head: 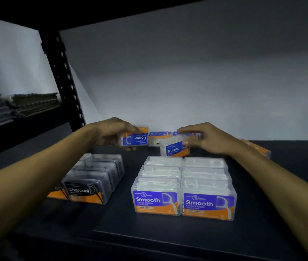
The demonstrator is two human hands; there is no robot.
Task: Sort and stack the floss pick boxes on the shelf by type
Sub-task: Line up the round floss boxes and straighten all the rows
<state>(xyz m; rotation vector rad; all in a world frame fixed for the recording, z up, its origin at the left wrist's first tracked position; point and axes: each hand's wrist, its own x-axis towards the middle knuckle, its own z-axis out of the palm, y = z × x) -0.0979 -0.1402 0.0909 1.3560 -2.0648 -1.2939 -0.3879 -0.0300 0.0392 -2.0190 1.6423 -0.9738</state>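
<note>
1. Head view: near the shelf's (149, 240) back edge, the left hand (109, 133) gripped an upside-down Round box (135, 139); the right hand (208, 138) pinched a tilted Round box (173, 148).
2. Smooth boxes (184, 185) stood toward the front edge; Charcoal boxes (94, 178) at front left.

Left background: folded textiles (30, 103) stacked in a pile (grey layers at the far left, darker olive ones beside them) on a neighbouring bay. A black perforated upright post (62, 80) stands between the bays. Behind: pale wall (187, 81).
</note>
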